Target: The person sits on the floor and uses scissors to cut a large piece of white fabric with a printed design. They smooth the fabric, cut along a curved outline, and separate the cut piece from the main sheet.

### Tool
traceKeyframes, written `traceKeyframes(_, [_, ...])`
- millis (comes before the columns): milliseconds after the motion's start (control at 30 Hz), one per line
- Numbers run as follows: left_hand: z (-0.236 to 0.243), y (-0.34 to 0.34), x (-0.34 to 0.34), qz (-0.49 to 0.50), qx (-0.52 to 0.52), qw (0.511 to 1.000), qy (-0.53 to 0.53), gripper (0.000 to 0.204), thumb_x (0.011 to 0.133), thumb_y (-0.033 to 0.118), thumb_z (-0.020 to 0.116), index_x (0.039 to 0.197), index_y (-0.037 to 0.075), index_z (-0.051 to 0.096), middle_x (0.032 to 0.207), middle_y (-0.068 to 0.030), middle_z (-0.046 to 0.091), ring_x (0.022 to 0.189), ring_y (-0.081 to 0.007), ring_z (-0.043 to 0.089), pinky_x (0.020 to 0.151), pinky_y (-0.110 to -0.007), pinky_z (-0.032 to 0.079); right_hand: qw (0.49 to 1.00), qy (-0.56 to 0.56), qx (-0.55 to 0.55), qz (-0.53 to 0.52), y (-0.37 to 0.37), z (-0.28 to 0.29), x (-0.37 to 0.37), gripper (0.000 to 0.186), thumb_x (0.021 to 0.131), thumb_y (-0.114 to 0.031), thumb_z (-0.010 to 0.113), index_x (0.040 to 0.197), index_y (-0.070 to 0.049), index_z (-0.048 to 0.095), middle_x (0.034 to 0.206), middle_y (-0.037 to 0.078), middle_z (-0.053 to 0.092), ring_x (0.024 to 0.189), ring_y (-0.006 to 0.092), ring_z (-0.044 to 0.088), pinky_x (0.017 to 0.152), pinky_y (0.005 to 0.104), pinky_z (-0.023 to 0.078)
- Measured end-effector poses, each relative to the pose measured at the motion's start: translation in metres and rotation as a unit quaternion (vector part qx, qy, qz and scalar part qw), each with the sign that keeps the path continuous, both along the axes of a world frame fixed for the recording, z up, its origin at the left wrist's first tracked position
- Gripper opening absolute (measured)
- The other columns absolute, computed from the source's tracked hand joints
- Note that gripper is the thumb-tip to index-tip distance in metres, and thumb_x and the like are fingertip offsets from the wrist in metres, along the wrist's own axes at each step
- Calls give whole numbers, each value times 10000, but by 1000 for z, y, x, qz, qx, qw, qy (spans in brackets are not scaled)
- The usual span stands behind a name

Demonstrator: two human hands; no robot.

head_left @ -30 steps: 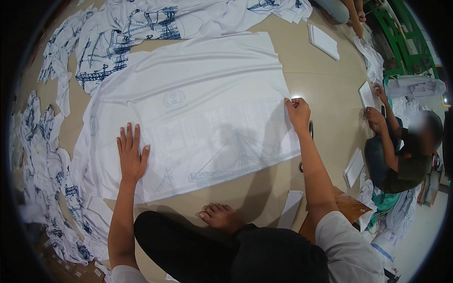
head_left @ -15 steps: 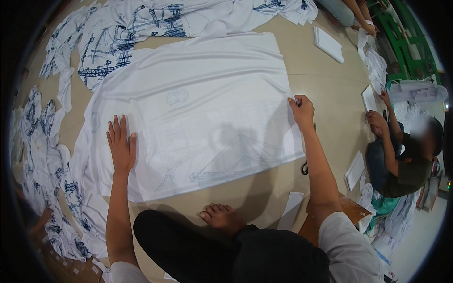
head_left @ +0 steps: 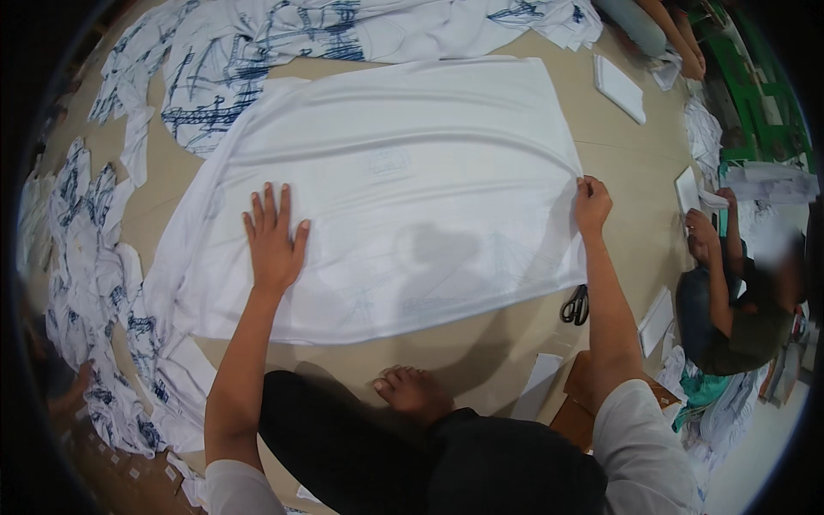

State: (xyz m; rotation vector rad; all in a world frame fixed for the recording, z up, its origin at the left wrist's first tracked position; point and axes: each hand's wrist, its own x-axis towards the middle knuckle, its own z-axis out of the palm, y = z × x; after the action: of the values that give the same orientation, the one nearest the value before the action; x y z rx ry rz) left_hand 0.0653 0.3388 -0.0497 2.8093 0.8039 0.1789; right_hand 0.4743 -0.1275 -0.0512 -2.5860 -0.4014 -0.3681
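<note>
The spread-fingered left hand (head_left: pixel 276 249) has moved right on thin white cloth (head_left: pixel 463 180), whose edge the right hand (head_left: pixel 593 206) pinches; beneath, beige floor (head_left: pixel 639 184); far right, a green, seemingly metal frame (head_left: pixel 779 153).

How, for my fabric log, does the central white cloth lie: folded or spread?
Spread, with ripples: the white cloth lies broad across the floor, the left hand flat on it, the right hand at its right edge.

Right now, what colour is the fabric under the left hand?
White fabric, with a faint grey-blue print; head view shows it.
</note>
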Motion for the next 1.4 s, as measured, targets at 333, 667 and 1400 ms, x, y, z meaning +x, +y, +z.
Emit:
traceKeyframes(333, [19,13,-93,19,-68,997,1,647,1072,335,497,1640,77,328,1725,-236,178,1590,-482,110,1270,-617,83,993,-72,-76,60,-24,-12,-31,308,1017,-241,666,1220,-12,700,1191,190,624,1072,331,614,939,433,511])
traceKeyframes(667, [29,-17,-153,22,-65,995,66,871,980,495,622,1652,56,283,1731,-261,130,1593,-507,53,1209,-727,14,994,103,14,-37,9,-5,12,295,965,-291,739,1056,-11,735,913,109,721,842,241,685,817,376,547])
traceKeyframes(1400, [31,-13,-143,-19,-50,994,100,845,977,554,611,1658,144,323,1734,-204,190,1589,-503,85,1202,-748,46,998,38,-14,-51,-8,-21,28,222,1010,-255,683,1015,-33,681,899,115,728,806,260,695,784,398,551])
